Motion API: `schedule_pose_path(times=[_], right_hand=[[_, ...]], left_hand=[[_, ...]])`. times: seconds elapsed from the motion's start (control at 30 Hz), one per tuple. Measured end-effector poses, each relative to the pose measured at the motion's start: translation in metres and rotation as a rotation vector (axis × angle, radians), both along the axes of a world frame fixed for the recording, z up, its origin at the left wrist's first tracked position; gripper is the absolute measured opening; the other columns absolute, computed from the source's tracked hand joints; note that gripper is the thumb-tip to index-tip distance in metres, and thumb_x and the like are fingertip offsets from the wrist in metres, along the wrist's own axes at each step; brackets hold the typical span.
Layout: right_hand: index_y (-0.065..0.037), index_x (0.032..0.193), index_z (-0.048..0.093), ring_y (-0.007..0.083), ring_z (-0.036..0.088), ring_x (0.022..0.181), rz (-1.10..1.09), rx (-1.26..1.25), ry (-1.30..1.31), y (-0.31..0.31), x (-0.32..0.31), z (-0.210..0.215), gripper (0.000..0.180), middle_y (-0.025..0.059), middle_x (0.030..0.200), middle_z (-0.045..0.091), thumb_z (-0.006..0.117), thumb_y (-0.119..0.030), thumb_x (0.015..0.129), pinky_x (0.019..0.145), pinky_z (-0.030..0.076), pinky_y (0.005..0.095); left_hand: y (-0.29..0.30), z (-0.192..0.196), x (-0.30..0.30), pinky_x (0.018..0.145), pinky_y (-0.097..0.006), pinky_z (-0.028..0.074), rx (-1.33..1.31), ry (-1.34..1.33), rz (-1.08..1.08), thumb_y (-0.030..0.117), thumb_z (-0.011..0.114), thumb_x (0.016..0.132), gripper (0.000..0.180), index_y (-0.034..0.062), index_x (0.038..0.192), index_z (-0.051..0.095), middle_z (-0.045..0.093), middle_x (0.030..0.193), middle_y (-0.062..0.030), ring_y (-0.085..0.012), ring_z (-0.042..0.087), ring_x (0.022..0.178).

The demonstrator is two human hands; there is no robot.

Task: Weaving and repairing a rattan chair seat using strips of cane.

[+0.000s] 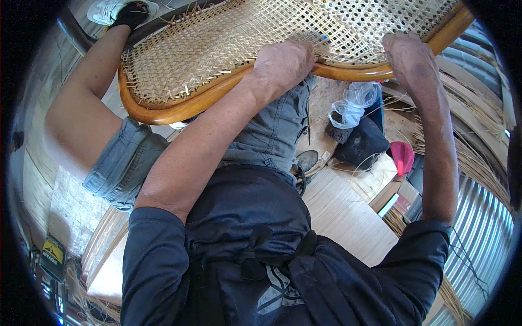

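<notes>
A curved frame of varnished bent wood (163, 115), filled with woven cane webbing (217, 46), lies across the top of the view, over my lap. Cut cane ends stick up along its near edge. My left hand (285, 64) is closed at the middle of the near rim, its fingertips curled down against the webbing. Further right, my right hand (410, 57) is also closed, where webbing meets the rim. Both hands' fingertips are turned away from view, so what they grip is hidden.
Right of my legs are a clear plastic bag (356, 100), a black container (361, 142), a pink cap (402, 157) and a pale wooden board (348, 209). Long cane strands (473, 163) lie by the corrugated metal sheet (478, 233). A dark green-and-yellow package (53, 258) stands lower left.
</notes>
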State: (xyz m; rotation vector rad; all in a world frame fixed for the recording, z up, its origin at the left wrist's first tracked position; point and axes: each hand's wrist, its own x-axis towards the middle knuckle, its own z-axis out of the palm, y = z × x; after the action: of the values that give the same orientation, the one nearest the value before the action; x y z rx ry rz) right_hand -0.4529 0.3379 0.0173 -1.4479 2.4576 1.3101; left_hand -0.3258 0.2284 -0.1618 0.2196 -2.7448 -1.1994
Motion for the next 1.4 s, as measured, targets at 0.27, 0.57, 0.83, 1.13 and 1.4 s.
schedule_pose_path(times=[0.27,0.57,0.83,1.13,1.4], right_hand=[[0.001,0.091,0.052,0.0362,0.061,0.081,-0.152,0.010,-0.012,0.005,-0.007,0.000,0.022,0.0197,0.081,0.061,0.045,-0.020,0.091,0.072,0.048,0.0462],[-0.001,0.087,0.052,0.0373,0.060,0.075,-0.129,-0.080,-0.197,0.016,-0.027,0.001,0.021,0.0201,0.077,0.060,0.047,-0.021,0.089,0.067,0.046,0.0458],[-0.003,0.088,0.054,0.0374,0.060,0.080,0.050,-0.143,-0.090,0.026,-0.023,0.027,0.020,0.0199,0.080,0.060,0.043,-0.021,0.088,0.069,0.046,0.0465],[-0.002,0.087,0.055,0.0381,0.060,0.080,-0.025,-0.129,-0.118,0.019,-0.021,-0.003,0.020,0.0203,0.080,0.060,0.043,-0.019,0.087,0.070,0.047,0.0460],[-0.004,0.085,0.057,0.0366,0.061,0.078,0.060,-0.120,-0.047,0.022,-0.012,0.007,0.018,0.0202,0.078,0.060,0.046,-0.018,0.086,0.069,0.048,0.0453]], left_hand=[[0.002,0.001,0.005,0.058,-0.038,0.054,-0.076,0.082,0.003,0.023,0.051,0.086,0.019,0.0072,0.083,0.061,0.067,0.076,-0.0132,-0.0271,0.067,0.073],[0.003,0.005,0.005,0.060,-0.038,0.054,-0.058,0.070,-0.004,0.022,0.050,0.087,0.019,0.0070,0.084,0.061,0.067,0.076,-0.0120,-0.0273,0.067,0.073],[0.000,0.005,0.001,0.069,-0.042,0.053,0.058,0.034,-0.014,0.022,0.046,0.088,0.023,0.0039,0.088,0.060,0.066,0.079,-0.0167,-0.0319,0.066,0.077],[0.001,0.003,0.005,0.074,-0.043,0.051,0.149,-0.037,-0.022,0.026,0.048,0.087,0.023,0.0086,0.095,0.060,0.065,0.087,-0.0162,-0.0332,0.063,0.083],[0.001,0.005,0.000,0.073,-0.043,0.051,0.155,-0.007,-0.060,0.026,0.051,0.086,0.022,0.0091,0.098,0.060,0.065,0.087,-0.0170,-0.0345,0.063,0.083]])
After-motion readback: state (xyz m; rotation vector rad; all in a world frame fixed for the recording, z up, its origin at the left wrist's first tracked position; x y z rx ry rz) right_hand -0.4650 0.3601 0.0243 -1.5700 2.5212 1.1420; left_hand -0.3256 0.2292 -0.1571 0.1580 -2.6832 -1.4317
